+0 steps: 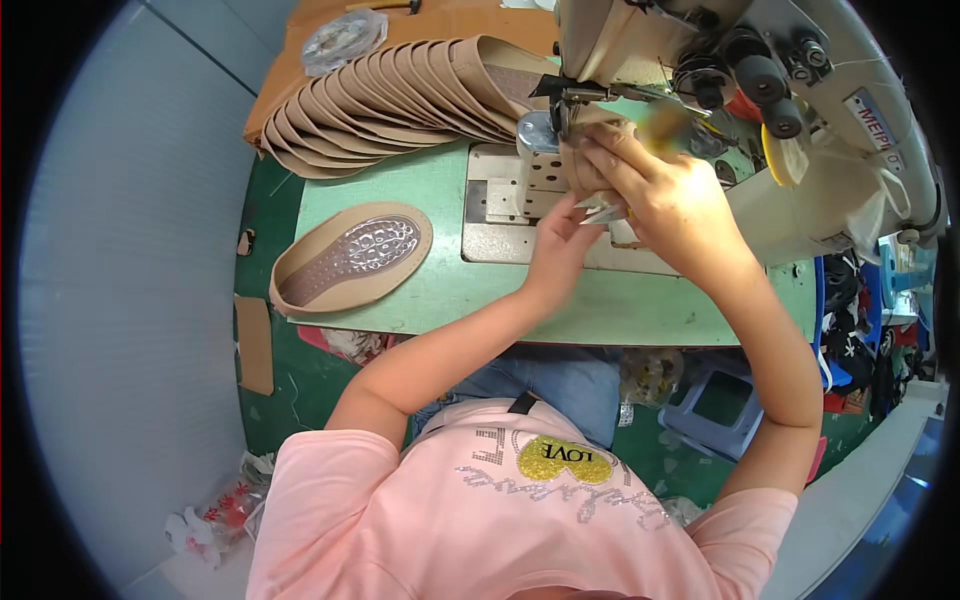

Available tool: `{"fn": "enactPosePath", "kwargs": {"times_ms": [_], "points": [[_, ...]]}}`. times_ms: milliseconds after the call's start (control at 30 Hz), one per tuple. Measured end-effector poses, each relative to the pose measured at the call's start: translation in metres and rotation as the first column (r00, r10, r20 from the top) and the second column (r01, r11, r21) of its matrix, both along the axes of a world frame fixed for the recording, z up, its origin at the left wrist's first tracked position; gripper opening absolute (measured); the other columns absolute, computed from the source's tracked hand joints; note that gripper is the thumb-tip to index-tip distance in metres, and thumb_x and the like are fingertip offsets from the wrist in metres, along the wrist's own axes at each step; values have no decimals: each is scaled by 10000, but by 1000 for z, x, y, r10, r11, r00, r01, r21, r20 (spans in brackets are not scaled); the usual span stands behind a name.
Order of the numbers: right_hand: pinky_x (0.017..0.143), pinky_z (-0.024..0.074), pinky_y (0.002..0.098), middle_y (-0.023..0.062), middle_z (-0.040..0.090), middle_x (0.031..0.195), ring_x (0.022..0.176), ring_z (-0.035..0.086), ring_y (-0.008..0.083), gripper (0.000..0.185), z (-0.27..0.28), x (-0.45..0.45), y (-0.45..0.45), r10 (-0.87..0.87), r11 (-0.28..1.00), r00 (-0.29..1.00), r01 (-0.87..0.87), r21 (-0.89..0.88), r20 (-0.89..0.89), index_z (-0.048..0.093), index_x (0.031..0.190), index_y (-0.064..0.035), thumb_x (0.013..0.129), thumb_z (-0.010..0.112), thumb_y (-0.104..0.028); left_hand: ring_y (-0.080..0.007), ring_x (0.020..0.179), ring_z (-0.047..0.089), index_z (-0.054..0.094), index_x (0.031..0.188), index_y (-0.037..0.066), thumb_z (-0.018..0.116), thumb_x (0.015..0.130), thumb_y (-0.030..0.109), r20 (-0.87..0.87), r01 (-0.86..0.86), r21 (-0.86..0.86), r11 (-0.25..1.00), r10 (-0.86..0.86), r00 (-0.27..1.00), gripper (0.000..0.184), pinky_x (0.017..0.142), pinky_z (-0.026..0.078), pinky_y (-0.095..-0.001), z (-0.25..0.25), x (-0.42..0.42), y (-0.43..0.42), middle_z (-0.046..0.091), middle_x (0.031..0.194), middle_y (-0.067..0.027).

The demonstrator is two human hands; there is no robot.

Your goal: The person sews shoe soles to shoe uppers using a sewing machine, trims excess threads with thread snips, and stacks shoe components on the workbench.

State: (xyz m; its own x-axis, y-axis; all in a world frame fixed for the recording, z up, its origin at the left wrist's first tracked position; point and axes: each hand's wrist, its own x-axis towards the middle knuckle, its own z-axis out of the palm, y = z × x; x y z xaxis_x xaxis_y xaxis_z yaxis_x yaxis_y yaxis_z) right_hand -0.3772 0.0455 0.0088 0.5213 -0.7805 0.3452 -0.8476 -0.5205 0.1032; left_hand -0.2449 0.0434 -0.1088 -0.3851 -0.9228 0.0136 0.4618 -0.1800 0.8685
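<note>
Tan material, a folded shoe piece (590, 170), lies under the sewing machine's (610, 45) needle area, ahead of the left hand (560, 250) and just left of the right palm. Its visible part runs roughly from the needle towards the person, and both hands touch or nearly touch it. The right hand (675, 195) reaches over it with bent fingers laid on top. Open snips (602, 213) show below those fingers, blades towards the left hand; they seem to be held in the right. The left hand's fingertips are drawn close together beside the blades and the near edge; whether they pinch the piece, I cannot tell.

The machine head and a rounded metal guard (537, 131) crowd the far side. Leftwards on the green counter (450, 300) rest a single shoe (290, 285) and, farther back, a leaning row of shoes (400, 95).
</note>
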Motion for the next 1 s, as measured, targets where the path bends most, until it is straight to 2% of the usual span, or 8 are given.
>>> {"fn": "enactPosePath", "kwargs": {"times_ms": [133, 333, 467, 533, 600, 700, 833, 1000], "points": [[618, 524, 311, 71, 561, 1164, 703, 626, 227, 544, 0, 0, 0, 4, 1000, 1000, -4, -28, -28, 593, 1122, -48, 583, 660, -17, -122, 1009, 538, 541, 1128, 6, 528, 874, 75, 14, -122, -72, 990, 123, 992, 263, 847, 425, -265, -26, -27, 7, 594, 1093, -55], [611, 523, 306, 58, 579, 1144, 686, 624, 216, 473, 4, 4, 2, -18, 995, 995, 8, -101, -95, 602, 1106, -46, 634, 628, -31, -151, 913, 552, 541, 1110, 18, 493, 869, 75, 457, 167, -8, 986, -145, 878, 252, 791, 435, -277, -21, -50, -25, 577, 927, -43], [602, 519, 297, 52, 587, 1138, 664, 614, 209, 452, 13, 8, 0, 67, 992, 997, -71, -104, -41, 605, 1102, -46, 650, 623, -42, -152, 901, 563, 568, 1101, 33, 453, 895, 93, 264, 272, 150, 950, -304, 915, 244, 766, 466, -286, 2, -43, -16, 577, 866, -25], [607, 516, 294, 50, 586, 1151, 667, 609, 201, 467, 13, 2, 0, 70, 996, 997, -73, -58, -41, 602, 1117, -47, 650, 629, -47, -137, 897, 569, 581, 1100, 39, 452, 903, 90, 99, 179, -65, 982, -172, 980, 241, 744, 482, -291, 5, -24, -1, 598, 893, -25], [616, 513, 294, 42, 582, 1169, 667, 597, 191, 497, 2, -6, 0, 92, 989, 995, -96, -111, -35, 599, 1136, -53, 641, 641, -60, -127, 920, 575, 585, 1107, 22, 484, 913, 101, -72, -16, 179, 984, 30, 997, 232, 760, 484, -276, 34, -2, 9, 623, 966, -37], [619, 504, 294, 13, 574, 1193, 651, 567, 165, 547, -1, -2, 9, 102, 984, 994, -105, -146, -26, 598, 1157, -62, 613, 661, -77, -104, 1031, 538, 605, 1110, 53, 552, 902, 134, -176, 202, 235, 951, -163, 971, 229, 851, 386, -270, 51, 34, 1, 621, 1076, -17], [580, 494, 274, 2, 572, 1204, 586, 566, 147, 519, 0, 10, 17, -4, 994, 1000, 1, -106, -23, 606, 1134, -54, 617, 651, -65, -76, 964, 547, 624, 1080, 24, 578, 892, 116, 70, 45, 152, 987, -56, 996, 214, 834, 384, -232, 53, 32, 3, 644, 1011, -14], [559, 495, 268, 17, 570, 1210, 558, 587, 154, 477, -8, 19, 22, -120, 992, 992, 119, -32, -48, 610, 1120, -49, 644, 636, -60, -77, 919, 569, 617, 1089, -14, 580, 890, 108, 127, 62, 114, 992, -76, 989, 235, 836, 409, -227, 47, 43, -3, 650, 1016, -45]]}}
